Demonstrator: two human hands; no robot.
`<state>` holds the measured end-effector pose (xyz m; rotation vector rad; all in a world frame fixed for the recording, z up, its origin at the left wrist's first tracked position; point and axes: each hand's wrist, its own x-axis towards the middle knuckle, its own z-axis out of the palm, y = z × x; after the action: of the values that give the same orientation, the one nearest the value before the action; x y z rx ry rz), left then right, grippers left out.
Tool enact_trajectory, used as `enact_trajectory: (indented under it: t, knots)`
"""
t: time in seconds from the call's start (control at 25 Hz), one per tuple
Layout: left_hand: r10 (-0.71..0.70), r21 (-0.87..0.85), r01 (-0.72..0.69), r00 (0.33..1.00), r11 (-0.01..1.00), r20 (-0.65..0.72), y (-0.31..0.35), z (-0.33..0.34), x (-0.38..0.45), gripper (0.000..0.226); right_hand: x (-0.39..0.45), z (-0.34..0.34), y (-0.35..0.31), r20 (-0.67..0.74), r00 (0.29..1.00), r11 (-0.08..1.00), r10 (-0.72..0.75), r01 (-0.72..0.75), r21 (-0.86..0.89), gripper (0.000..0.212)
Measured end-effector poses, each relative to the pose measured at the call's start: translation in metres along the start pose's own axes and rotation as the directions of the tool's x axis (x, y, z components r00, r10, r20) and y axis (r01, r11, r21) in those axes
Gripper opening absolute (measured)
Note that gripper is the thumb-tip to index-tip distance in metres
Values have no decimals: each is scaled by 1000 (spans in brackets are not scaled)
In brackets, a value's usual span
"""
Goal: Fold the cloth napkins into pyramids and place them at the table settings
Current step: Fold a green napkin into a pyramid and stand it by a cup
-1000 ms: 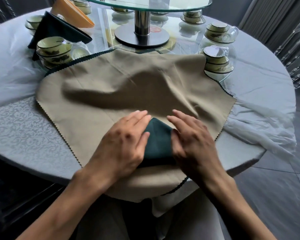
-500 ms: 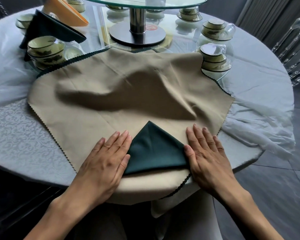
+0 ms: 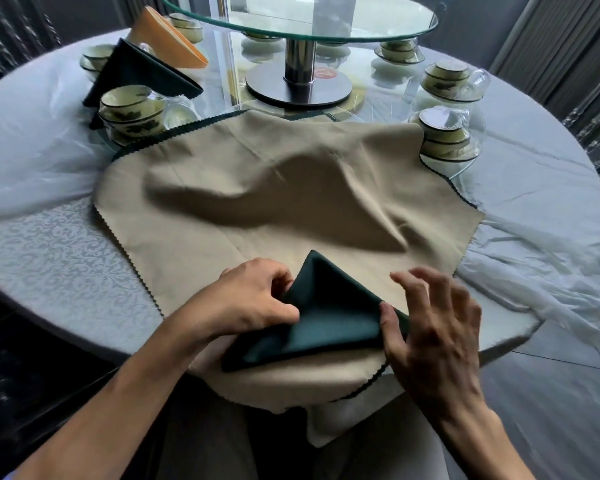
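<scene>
Dark green napkin (image 3: 326, 317) folded to a triangle, apex toward 12 o'clock, sitting on the near part of a beige cloth (image 3: 257, 188) at the near edge of the round table (image 3: 49, 258). Left hand (image 3: 253, 299) at the napkin's 9 o'clock edge, fingers curled and pinching the left flap, lifting it off the beige cloth; lower-left corner of the napkin runs under and past the wrist toward 7 o'clock. Right hand (image 3: 433, 327) at the 3 o'clock corner: thumb pressed against the napkin's right edge, other 4 fingers spread and raised, apart from the fabric. Napkin lies between the 2 hands, most of its face exposed, centre slightly tented. Beige cloth rumpled, 1 raised ridge across its middle, near corner hanging over the table edge. At 10 o'clock: 1 finished green pyramid napkin (image 3: 142, 74) beside a stack of bowls (image 3: 132, 109), with 1 orange pyramid napkin (image 3: 167, 38) just behind. At 12 o'clock: glass turntable (image 3: 298, 15) on a metal post. At 2 o'clock: bowl stack (image 3: 444, 133) touching the beige cloth's far corner.
</scene>
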<state>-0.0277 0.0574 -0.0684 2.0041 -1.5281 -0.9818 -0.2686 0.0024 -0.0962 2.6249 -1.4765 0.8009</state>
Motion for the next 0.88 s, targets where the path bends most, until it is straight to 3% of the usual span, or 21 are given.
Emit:
enact_trajectory:
  t: [0.04,0.08,0.16,0.24,0.36,0.4,0.48,0.6,0.64,0.68,0.72,0.76,0.8,0.84,0.88]
  knots:
    - [23,-63,-22,1000,998,17,4,1,-3,24,-4,-5,-10,-111,993,999,-39,43,33,25]
    - [64,-147,-57,997,988,42,10,2,-7,23,-9,-12,-23,-121,991,993,-59,70,94,15]
    - [177,-235,-159,983,959,55,23,5,-18,25,-12,-26,-49,36,999,951,-3,-8,308,22]
    - [299,-192,-303,953,933,-51,37,11,-33,23,-11,-35,-67,245,967,758,71,-212,617,31]
    - [426,-117,-459,875,881,-229,57,21,-55,17,-2,-48,-82,290,944,317,157,-326,891,17]
    - [469,-70,-495,853,866,-229,61,23,-60,18,4,-53,-84,268,943,219,196,-308,926,8]
    - [516,2,-536,811,844,-276,62,23,-66,26,15,-60,-79,272,940,149,206,-305,941,14]
    - [519,295,-431,631,853,-577,45,13,-64,46,37,-66,-56,290,957,316,28,-283,905,19]
    - [500,349,-358,636,866,-587,38,8,-63,60,43,-67,-48,315,948,380,-37,-278,882,24]
    - [458,303,-344,705,889,-541,32,3,-60,70,51,-67,-41,346,936,430,-69,-285,856,30]
    - [382,126,-366,813,922,-438,27,-2,-57,72,60,-68,-36,391,917,456,-80,-315,832,34]
    - [318,-157,-369,907,916,-277,25,-5,-54,67,70,-66,-33,448,889,468,-97,-356,809,33]
    - [277,-439,-308,951,844,-135,22,-5,-50,58,80,-61,-31,507,853,491,-122,-392,778,29]
    - [253,-569,-253,964,783,-80,15,-1,-45,50,88,-50,-28,546,825,559,-149,-385,734,23]
    - [218,-525,-239,970,817,-104,7,5,-39,44,92,-37,-26,558,816,683,-148,-324,655,19]
